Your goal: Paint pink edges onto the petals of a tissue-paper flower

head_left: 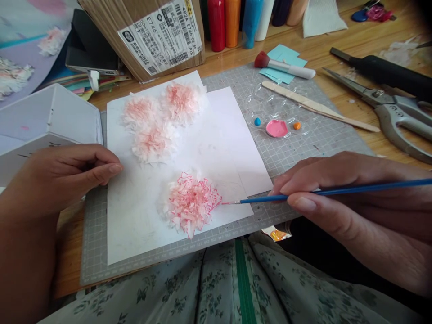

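Note:
My right hand [354, 202] pinches a thin blue paintbrush [266, 199] between thumb and fingers. The brush's pink tip is at the right edge of a ruffled paper flower [194, 202], whose petal edges are streaked bright pink. This flower lies on white paper sheets [135, 216]. My left hand [81, 173] rests at the sheet's left edge, its fingers curled together with nothing visible in them. Three paler flowers [151, 141] sit farther back on the paper. Pink paint [276, 128] fills one well of a clear palette [258, 99], between small blue and orange dabs.
Under the paper is a grey cutting mat [219, 83]. A wooden stick [303, 103] lies across the palette, near a makeup brush [286, 66]. Pruning shears [388, 103] lie at right. Behind stand a cardboard box [111, 31] and paint bottles [232, 22]; a white box [74, 112] stands left.

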The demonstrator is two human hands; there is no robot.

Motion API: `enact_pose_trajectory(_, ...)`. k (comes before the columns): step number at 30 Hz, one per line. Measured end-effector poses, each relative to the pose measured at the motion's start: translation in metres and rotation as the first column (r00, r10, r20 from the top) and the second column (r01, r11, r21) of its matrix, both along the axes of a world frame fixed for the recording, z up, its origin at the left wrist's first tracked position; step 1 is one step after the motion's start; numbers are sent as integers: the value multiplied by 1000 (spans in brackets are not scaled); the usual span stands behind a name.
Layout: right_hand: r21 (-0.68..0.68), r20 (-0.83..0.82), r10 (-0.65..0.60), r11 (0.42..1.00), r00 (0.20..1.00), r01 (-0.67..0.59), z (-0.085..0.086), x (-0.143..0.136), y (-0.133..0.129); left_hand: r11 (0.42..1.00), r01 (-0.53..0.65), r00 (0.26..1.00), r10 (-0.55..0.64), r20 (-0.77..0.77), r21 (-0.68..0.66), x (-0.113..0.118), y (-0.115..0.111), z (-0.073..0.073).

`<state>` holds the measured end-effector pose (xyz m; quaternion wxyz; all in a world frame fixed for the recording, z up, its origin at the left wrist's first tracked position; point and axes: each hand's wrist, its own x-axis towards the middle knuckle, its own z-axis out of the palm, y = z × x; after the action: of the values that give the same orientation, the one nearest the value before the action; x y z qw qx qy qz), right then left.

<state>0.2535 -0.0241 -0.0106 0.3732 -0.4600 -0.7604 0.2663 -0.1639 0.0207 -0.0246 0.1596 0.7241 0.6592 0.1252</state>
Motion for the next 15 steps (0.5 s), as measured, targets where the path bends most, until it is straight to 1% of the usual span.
enact_pose_trajectory(1,0,6,-11,1000,1000,11,0,0,0,1000,4,999,-5,35,11,1,-1,0)
enact_pose_trajectory(5,12,21,-14,1000,1000,14,1,2,-1,1000,17,999,-17,27,18,5,-3,1)
enact_pose_trajectory(11,30,-15,61,998,998,-60,1,-1,3,999,4,1000,-5,18,44,7,-3,2)
enact_pose_trajectory(15,28,-21,83,996,996,-83,2,-2,4,1000,0,1000,0,20,13,6,-3,1)
